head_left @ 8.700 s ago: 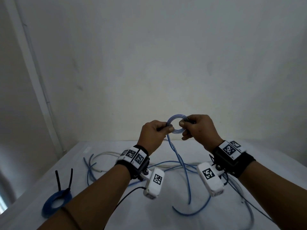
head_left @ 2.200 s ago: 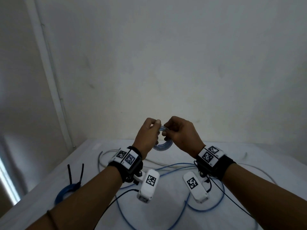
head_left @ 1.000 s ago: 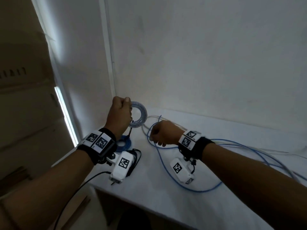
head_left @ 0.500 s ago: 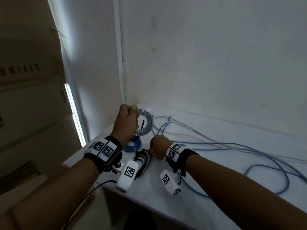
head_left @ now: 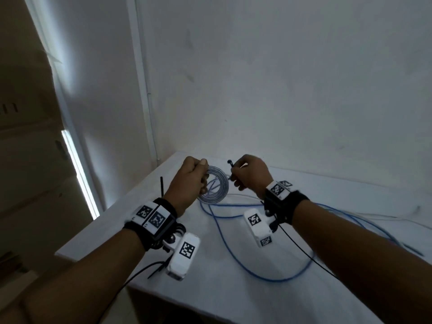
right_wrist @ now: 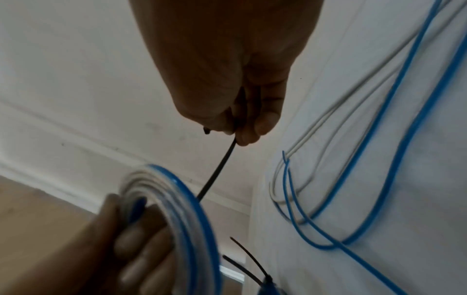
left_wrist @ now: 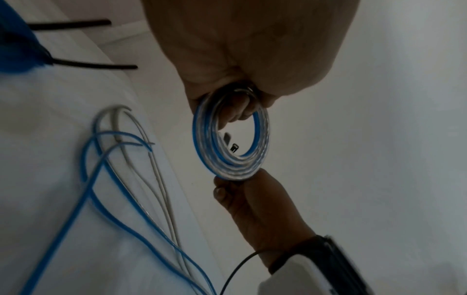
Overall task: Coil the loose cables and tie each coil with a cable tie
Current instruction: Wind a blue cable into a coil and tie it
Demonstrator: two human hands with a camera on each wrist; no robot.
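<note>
The left hand (head_left: 187, 183) is raised above the white desk (head_left: 229, 288), its grip closed around one side of a small coil (head_left: 216, 187) of pale and blue cable; in the left wrist view the fingers (left_wrist: 235, 111) pass through the ring while the palm closes over its upper edge. The coil hangs free in the air, upright, between the two hands. Just beside it the right hand (head_left: 251, 176) has its grip pinched on a black cable tie (right_wrist: 220, 167), thumb and fingers pressed together on the strip, whose head end shows just past the knuckles at the top of the fist. From the right wrist view the free end of the tie runs down to the outer edge of the coil; whether it touches it cannot be told. On the desk below, loose blue cables (head_left: 257, 274) and grey cables (left_wrist: 151, 179) trail in long loops toward the right side. Near the left edge of the desk lies another blue coil (left_wrist: 15, 40), with two black tie ends (left_wrist: 96, 66) sticking out of it. Both wrists carry black bands with white camera units.
</note>
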